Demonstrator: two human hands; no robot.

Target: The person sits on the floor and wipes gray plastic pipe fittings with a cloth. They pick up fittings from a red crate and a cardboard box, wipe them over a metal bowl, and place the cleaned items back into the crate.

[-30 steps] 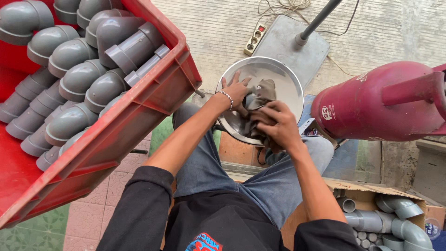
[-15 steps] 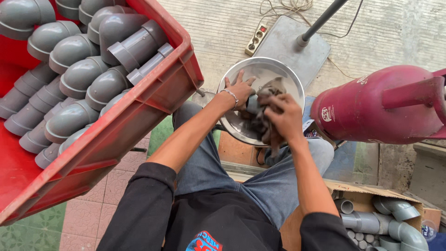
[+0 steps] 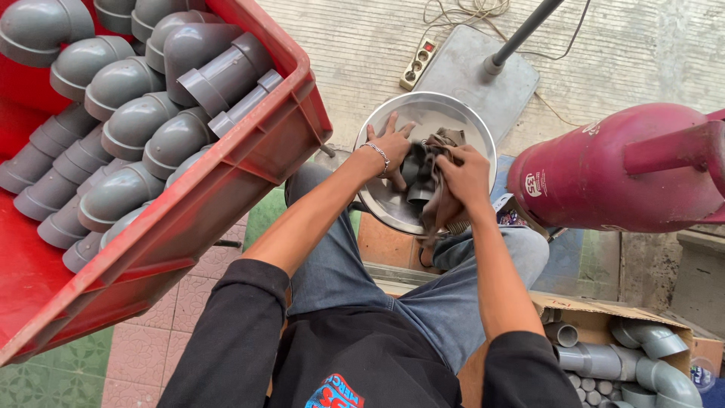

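1. the left hand, a bracelet on its wrist, lies inside the round metal basin, its grip spread wide, fingers steadying a grey pipe fitting.
2. the right hand has its grip closed on a brownish rag, pressed against the same fitting; the rag's end hangs over the basin's near rim.
3. the basin sits above the person's knees.
4. to the left a tilted red crate holds rows of grey pipe elbows.
5. a dark red gas cylinder lies just right of the basin.
6. a cardboard box of grey fittings sits at lower right.
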